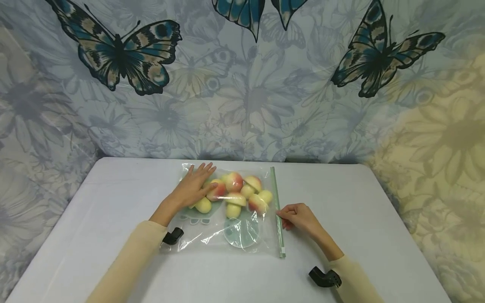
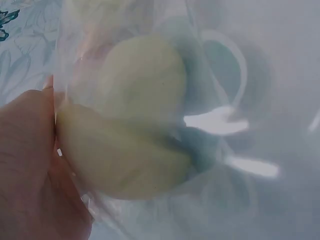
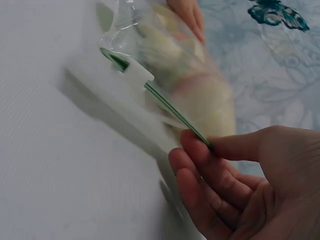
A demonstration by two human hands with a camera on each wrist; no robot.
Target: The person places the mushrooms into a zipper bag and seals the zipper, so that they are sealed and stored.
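Note:
A clear zip bag (image 1: 212,237) with a green zip strip (image 1: 278,198) along its right side lies on the white table. Inside are several yellow and red fruit-like pieces (image 1: 234,182); one looks mushroom-shaped. My left hand (image 1: 195,187) rests on the bag's upper left part with fingers extended, over some of the pieces. Between thumb and fingers, my right hand (image 1: 299,216) pinches the middle of the zip strip. In the right wrist view a white slider (image 3: 137,75) sits near one end of the strip. Pale yellow pieces (image 2: 140,80) show through the plastic in the left wrist view.
Pale green printed shapes (image 1: 241,231) show on the bag. The white table (image 1: 360,210) reaches back to a wall cloth (image 1: 250,105) printed with flowers and butterflies. A black wrist device (image 1: 325,277) is by the right sleeve, another (image 1: 173,236) by the left.

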